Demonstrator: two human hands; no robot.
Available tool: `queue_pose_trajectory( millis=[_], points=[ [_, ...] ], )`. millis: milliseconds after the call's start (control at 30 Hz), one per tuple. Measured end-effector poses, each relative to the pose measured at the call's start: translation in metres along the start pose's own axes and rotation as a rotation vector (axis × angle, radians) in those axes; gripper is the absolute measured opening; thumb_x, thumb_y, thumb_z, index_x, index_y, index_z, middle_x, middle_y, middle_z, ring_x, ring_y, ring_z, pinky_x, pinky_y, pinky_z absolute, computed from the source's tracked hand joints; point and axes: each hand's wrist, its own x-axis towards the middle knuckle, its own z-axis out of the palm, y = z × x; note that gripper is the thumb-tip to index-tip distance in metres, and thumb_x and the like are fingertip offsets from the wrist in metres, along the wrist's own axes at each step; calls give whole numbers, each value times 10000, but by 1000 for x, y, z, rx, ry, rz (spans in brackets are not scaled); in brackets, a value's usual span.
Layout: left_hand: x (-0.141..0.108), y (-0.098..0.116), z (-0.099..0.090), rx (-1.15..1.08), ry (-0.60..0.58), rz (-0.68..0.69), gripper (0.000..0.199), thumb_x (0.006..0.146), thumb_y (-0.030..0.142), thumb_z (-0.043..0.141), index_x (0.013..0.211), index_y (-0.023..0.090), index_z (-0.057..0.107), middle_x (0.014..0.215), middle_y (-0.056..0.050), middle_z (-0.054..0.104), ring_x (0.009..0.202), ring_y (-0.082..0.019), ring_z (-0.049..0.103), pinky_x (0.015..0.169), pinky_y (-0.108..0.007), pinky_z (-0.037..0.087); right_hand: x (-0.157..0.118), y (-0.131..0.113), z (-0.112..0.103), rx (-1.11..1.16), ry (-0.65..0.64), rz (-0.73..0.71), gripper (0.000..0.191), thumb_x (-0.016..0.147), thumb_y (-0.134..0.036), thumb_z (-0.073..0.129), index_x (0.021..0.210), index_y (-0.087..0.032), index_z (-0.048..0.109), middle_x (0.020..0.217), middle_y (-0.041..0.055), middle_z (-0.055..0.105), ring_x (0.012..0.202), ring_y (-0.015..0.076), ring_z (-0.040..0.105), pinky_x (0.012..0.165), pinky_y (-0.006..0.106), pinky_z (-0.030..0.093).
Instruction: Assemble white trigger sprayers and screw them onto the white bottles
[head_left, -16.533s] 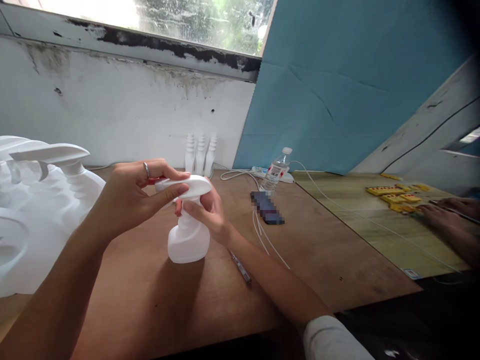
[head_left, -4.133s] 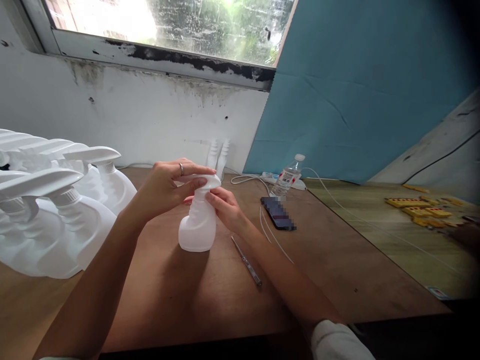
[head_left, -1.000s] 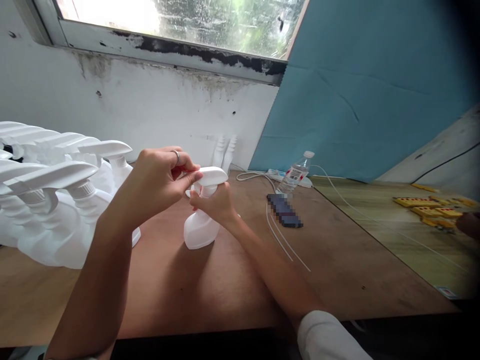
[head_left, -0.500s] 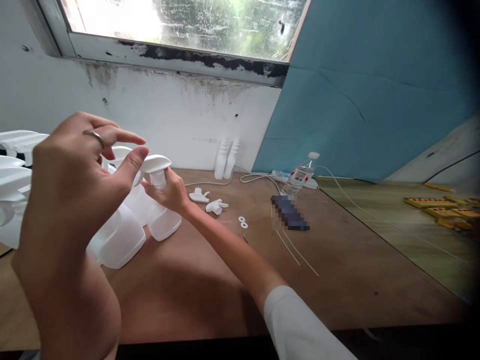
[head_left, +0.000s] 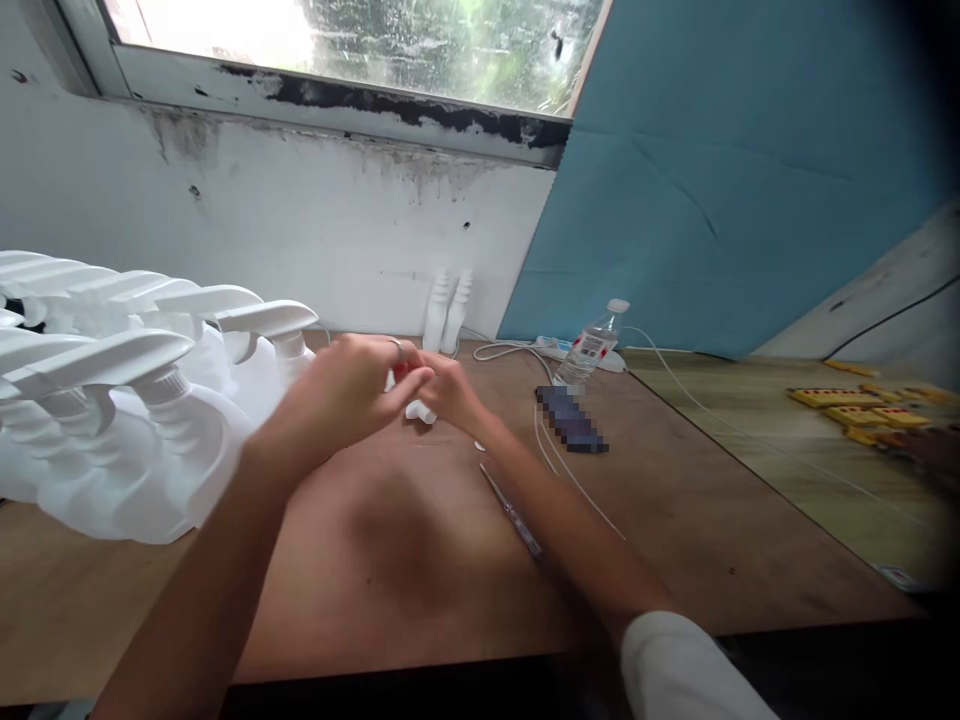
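My left hand (head_left: 349, 385), with a ring, meets my right hand (head_left: 448, 390) above the middle of the table. The left fingers are bent, with the thumb pressed close to the right fingertips. My right fingers curl inward and are partly covered by the left hand. What they pinch is hidden. Just below them lies a white spray trigger piece (head_left: 421, 412) on the table. Beside my left forearm, white spray bottles with their heads on stand packed together, one bottle (head_left: 214, 440) nearest. A washer (head_left: 480, 446) shows partly beside my right wrist.
Two white ribbed pieces (head_left: 448, 315) lean on the wall. A clear water bottle (head_left: 591, 350) stands behind a blurred dark phone-like object (head_left: 571, 418). A thin clear tool-like stick (head_left: 511, 512) lies beside my right forearm. Cables run along the back of the table (head_left: 697, 560).
My right hand has let go of the spray bottle at left and moved right. My left hand has come down from the left, and the two hands now meet. The view has shifted slightly.
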Motion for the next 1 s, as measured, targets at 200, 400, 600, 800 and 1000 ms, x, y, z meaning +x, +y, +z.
queue_pose_trajectory(
  millis=[200, 400, 600, 800, 1000],
  points=[
    [21, -49, 130, -147, -240, 128, 329, 767, 137, 564, 1081, 203, 638, 1316, -124, 523, 1222, -319, 467, 996, -489, 413, -68, 74, -73, -121, -207, 167, 221, 719, -47, 553, 825, -125, 730, 768, 65, 698, 656, 146, 602, 630, 253, 455],
    [9, -74, 184, -258, -146, 65, 392, 800, 99, 519, 1178, 181, 584, 1327, -140, 508, 1235, -275, 463, 1069, -464, 366, -94, 98, -69, -88, -274, 154, 244, 769, -64, 555, 892, -173, 735, 911, 59, 658, 851, 157, 609, 800, 279, 457],
    [-8, -64, 193, -489, -52, -51, 295, 838, 238, 568, 1121, 157, 555, 1083, -99, 656, 990, -226, 614, 902, -372, 493, -99, 102, -60, -74, -25, 197, 65, 796, -204, 609, 756, -164, 640, 734, 8, 610, 662, 137, 549, 654, 262, 447],
    [-30, -48, 180, -727, -140, -86, 368, 856, 327, 568, 1177, 176, 472, 1083, -77, 676, 953, -186, 661, 841, -298, 528, -104, 62, -38, -12, 106, 51, 86, 860, -259, 585, 826, -191, 625, 836, 24, 652, 788, 149, 612, 778, 278, 486],
    [-33, -47, 178, -856, -185, -97, 398, 835, 334, 613, 1147, 190, 412, 967, -47, 686, 869, -158, 631, 792, -280, 504, -107, 49, -26, -156, -47, -348, 144, 914, -159, 498, 968, -204, 624, 986, 69, 674, 908, 172, 597, 835, 331, 481]
  ],
)
